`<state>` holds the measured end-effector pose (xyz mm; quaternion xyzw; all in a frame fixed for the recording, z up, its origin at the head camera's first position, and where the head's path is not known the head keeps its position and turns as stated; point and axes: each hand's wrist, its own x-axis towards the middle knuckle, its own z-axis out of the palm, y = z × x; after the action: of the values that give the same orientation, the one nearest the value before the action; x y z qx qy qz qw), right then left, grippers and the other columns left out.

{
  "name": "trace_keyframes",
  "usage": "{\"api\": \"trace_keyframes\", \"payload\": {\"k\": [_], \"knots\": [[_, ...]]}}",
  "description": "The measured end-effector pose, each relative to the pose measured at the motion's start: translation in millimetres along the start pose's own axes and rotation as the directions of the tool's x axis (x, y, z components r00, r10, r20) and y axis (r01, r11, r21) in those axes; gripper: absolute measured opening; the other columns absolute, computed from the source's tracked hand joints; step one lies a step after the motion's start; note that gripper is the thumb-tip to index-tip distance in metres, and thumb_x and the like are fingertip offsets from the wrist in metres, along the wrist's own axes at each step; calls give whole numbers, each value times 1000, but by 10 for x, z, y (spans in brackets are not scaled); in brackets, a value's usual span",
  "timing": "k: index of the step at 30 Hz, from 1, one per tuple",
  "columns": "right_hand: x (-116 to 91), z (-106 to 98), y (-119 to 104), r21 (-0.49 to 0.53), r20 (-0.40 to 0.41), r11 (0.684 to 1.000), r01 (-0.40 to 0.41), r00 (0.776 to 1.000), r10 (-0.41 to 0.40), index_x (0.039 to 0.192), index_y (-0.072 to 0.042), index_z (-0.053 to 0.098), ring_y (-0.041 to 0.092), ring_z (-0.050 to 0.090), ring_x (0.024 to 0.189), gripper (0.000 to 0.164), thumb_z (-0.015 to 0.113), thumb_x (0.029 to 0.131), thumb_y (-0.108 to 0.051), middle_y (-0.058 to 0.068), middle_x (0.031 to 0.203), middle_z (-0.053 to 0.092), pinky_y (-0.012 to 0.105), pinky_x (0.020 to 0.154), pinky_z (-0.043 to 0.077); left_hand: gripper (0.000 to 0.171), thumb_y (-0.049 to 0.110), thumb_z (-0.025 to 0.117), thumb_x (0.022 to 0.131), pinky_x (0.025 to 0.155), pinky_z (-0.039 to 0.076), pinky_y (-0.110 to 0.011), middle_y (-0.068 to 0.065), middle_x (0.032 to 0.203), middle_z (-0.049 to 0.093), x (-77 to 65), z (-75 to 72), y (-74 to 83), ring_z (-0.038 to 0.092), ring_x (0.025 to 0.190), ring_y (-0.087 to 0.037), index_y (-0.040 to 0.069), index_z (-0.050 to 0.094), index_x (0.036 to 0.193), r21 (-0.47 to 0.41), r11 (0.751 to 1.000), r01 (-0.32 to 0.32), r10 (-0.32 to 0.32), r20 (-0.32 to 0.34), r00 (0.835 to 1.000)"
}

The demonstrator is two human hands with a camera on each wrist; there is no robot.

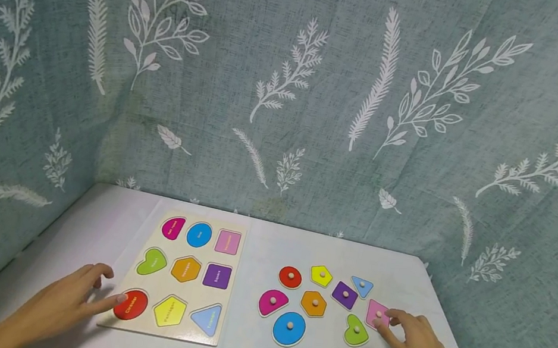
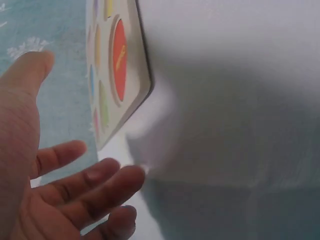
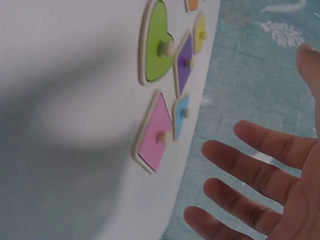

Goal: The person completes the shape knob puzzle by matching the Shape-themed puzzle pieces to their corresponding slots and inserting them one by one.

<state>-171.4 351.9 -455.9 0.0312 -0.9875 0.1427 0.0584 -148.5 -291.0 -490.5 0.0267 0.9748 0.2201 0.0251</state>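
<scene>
My left hand (image 1: 60, 300) hovers at the near left corner of the shape puzzle board (image 1: 185, 330), fingers relaxed and apart, thumb over the red circle recess (image 1: 131, 304). Nothing is in it. My right hand (image 1: 416, 345) hangs beside the pink rectangle piece (image 1: 374, 309), thumb and fingers spread around its knob in the head view. In the right wrist view, a gap shows between the fingers (image 3: 250, 170) and the pink piece (image 3: 154, 142), which lies flat on the table. The green heart piece (image 1: 354, 332) lies just left of that hand.
More knobbed pieces lie mid-table: a blue circle (image 1: 287, 336), magenta half round (image 1: 268, 306), orange hexagon (image 1: 310, 310), purple square (image 1: 340, 300), red circle (image 1: 287, 283), yellow pentagon (image 1: 318, 281) and blue triangle (image 1: 359, 291). A leaf-patterned curtain (image 1: 311, 173) stands behind.
</scene>
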Motion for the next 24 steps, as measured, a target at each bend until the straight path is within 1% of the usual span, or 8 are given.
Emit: {"api": "trace_keyframes", "payload": {"k": [2,5,9,12,14,16,19,24], "knots": [[-9,42,-12,10,7,1000,-1,1000,1,126,-16,71,22,57,101,60,61,95,-65,-5,104,67,44,66,49,76,65,73,85,66,45,-35,-3,92,55,23,35,-9,53,81,-18,2,55,123,-26,1000,17,-16,28,999],[-15,103,-26,19,22,1000,-5,1000,5,125,-16,71,21,56,102,58,62,95,-64,-7,101,65,43,66,49,76,62,76,84,65,43,-33,-2,88,52,20,90,-34,50,79,-17,0,54,124,-56,998,-6,6,16,1000],[1,167,-47,22,60,1000,-22,998,21,123,-14,71,20,56,100,60,62,94,-65,-9,98,64,44,68,49,77,61,80,80,65,41,-28,1,86,49,-9,161,-77,47,78,-12,2,56,123,-77,996,-54,51,-38,998],[13,209,-74,25,94,999,-49,994,46,123,-13,71,21,57,101,63,60,93,-68,-8,98,65,49,72,52,80,59,85,76,65,42,-26,1,87,50,-11,191,-112,46,76,-9,1,57,124,-96,992,-86,80,-63,995],[14,237,-88,28,106,998,-60,993,57,122,-12,71,22,57,102,64,59,93,-69,-7,98,65,52,75,52,84,55,87,74,64,42,-25,0,89,51,-4,201,-133,46,77,-10,-1,56,127,-110,989,-96,90,-55,994],[10,264,-95,32,109,997,-65,992,61,119,-13,72,22,57,104,64,59,93,-70,-7,98,66,53,77,52,88,53,89,73,63,44,-24,-2,92,52,8,206,-147,47,79,-12,-4,55,131,-129,988,-88,85,-32,996],[6,309,-95,40,100,997,-64,993,60,112,-16,73,22,57,104,60,58,92,-71,-8,96,67,52,77,52,96,54,91,68,61,45,-23,-3,93,51,40,212,-158,48,79,-14,-3,53,135,-138,989,-51,53,6,999],[24,364,-103,41,96,997,-63,994,58,103,-22,72,18,56,99,54,59,91,-73,-9,92,67,49,75,51,104,51,95,62,60,44,-23,-3,92,51,72,202,-167,47,78,-16,-5,51,138,-127,990,-66,69,20,997]]}}
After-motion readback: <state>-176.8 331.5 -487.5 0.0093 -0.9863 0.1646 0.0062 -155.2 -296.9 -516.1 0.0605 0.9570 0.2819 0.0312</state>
